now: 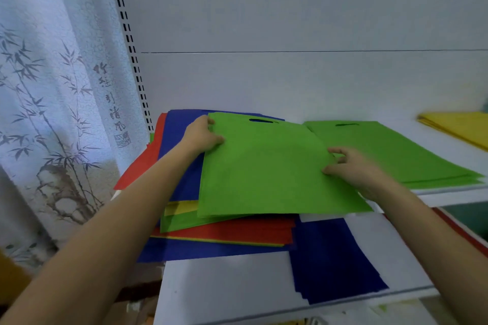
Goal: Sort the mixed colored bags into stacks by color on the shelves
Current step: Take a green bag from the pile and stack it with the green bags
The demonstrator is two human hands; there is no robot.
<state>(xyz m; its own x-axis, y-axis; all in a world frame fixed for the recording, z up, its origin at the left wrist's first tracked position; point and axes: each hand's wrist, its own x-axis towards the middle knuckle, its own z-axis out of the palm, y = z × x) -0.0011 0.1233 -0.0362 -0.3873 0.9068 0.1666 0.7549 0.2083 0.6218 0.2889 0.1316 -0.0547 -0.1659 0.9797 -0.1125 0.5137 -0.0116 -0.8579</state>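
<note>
- The left hand (203, 134) pinches the left edge of the top green bag (264, 166), which lies on the mixed pile (224, 232) at the shelf's left end.
- The right hand (353, 170) is blurred and curled at the bag's right edge; I cannot tell whether it grasps.
- Begun: a green stack (396, 150) just right of the pile, a yellow stack (459, 126) at the right end, and a blue stack (332, 258) on the lower shelf (224, 285).
- Left: the pile's red, blue, yellow and green bags, probably most of the job.
</note>
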